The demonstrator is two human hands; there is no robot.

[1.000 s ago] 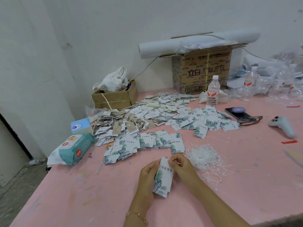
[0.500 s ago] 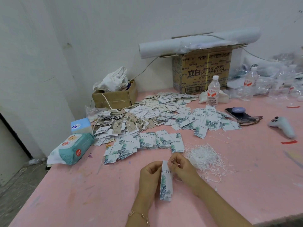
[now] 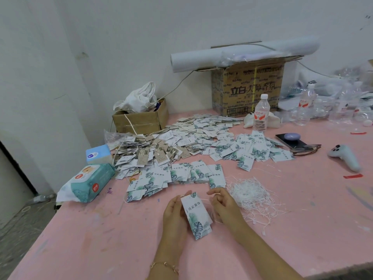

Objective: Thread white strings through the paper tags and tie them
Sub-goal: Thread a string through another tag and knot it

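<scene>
Tag in left hand, its thin string barely visible

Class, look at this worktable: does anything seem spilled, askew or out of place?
The white strings lie in a loose tangle, strands straying over the pink table. The paper tags sprawl in overlapping heaps, not stacks. A paper roll overhangs the cardboard box.

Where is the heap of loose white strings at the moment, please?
In the head view, the heap of white strings lies on the pink table, just right of the right hand.
</scene>
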